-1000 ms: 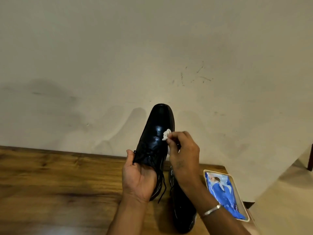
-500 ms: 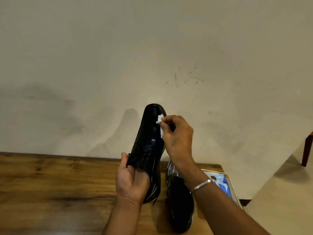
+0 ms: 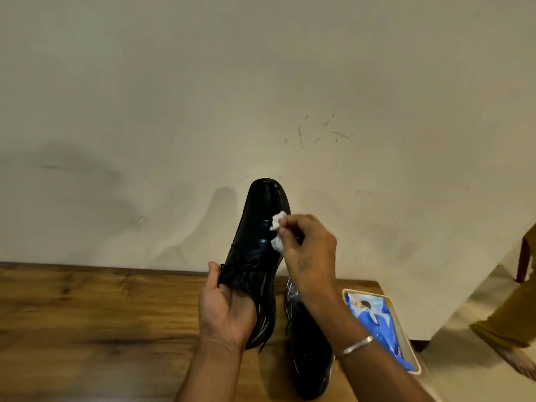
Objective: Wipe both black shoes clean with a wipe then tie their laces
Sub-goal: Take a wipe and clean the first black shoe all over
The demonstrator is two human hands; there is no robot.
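My left hand point(image 3: 227, 310) grips a glossy black lace-up shoe point(image 3: 258, 227) from underneath at its heel end, holding it off the table with the toe pointing away. My right hand point(image 3: 309, 256) pinches a crumpled white wipe point(image 3: 278, 231) and presses it against the right side of that shoe's upper, just behind the toe. The second black shoe point(image 3: 310, 355) lies on the wooden table point(image 3: 87, 323) below my right forearm, partly hidden by it. Loose lace ends hang from the held shoe.
A cream tray point(image 3: 406, 335) holding a blue pack of wipes point(image 3: 377, 320) sits at the table's right edge. A plain wall stands close behind the table. On the floor at far right are another person's foot and trouser leg point(image 3: 510, 323).
My right hand has slid the wipe back from near the toe down the shoe's right side. The left hand keeps the same grip on the shoe.
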